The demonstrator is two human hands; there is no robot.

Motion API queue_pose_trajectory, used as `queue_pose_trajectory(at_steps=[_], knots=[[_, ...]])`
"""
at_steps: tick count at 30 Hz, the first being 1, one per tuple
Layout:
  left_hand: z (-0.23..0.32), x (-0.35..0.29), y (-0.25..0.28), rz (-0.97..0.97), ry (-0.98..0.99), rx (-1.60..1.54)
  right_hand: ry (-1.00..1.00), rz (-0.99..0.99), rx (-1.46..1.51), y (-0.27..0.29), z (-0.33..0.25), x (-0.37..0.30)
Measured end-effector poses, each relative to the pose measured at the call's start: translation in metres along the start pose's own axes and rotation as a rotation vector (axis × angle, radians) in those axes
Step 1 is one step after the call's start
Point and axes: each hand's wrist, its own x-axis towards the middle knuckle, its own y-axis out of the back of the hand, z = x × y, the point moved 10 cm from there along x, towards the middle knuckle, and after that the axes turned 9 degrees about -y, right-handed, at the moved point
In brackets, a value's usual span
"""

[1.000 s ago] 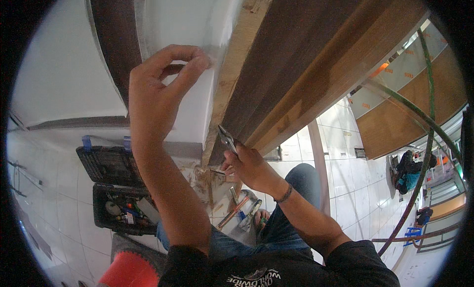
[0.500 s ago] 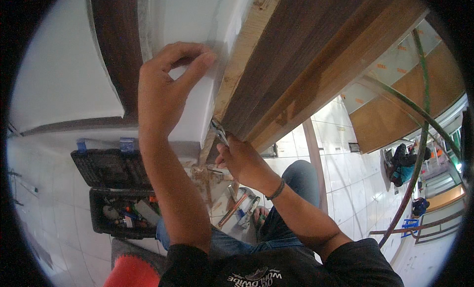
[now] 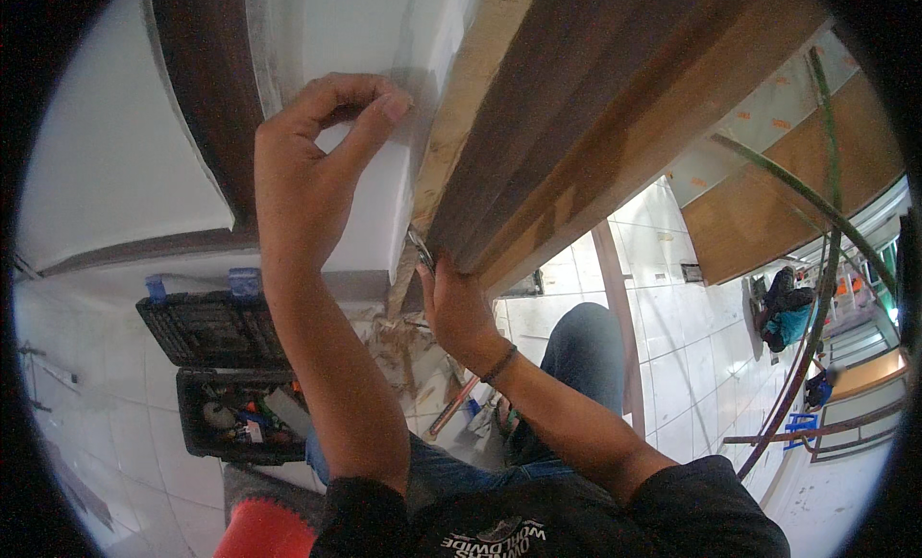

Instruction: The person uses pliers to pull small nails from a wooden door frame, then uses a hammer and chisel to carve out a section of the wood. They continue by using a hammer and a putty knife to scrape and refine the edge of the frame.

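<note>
My left forearm (image 3: 336,366) stretched out ahead of me, its hand (image 3: 307,179) reaching farther than the other, thumb curving toward the bent index finger so that their tips came together around a rounded gap. My right forearm (image 3: 576,409) slanted inward, that hand (image 3: 459,308) lower, its thumb extended forward.

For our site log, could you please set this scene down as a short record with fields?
Left grip: thumb and forefinger pinched, beside white panel; anything held is too small to tell
Right grip: closed around a metal hand tool
Tool position: by the pale wooden strip; contact unclear
Right of strip: dark brown board
Lower left: open black toolbox, mixed items inside
Far right: another person, in teal
</note>
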Motion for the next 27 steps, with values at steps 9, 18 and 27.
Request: queue_pose_trajectory(at_steps=[9, 18, 27], knots=[[0.005, -0.002, 0.001, 0.038, -0.009, 0.007, 0.147, 0.237, 0.057, -0.011, 0.003, 0.010], [0.006, -0.002, -0.003, 0.079, 0.005, -0.008, 0.109, 0.327, 0.129, -0.037, 0.018, 0.013], [0.002, -0.004, -0.002, 0.143, 0.037, -0.047, 0.063, 0.133, 0.625, -0.005, 0.001, -0.015]])
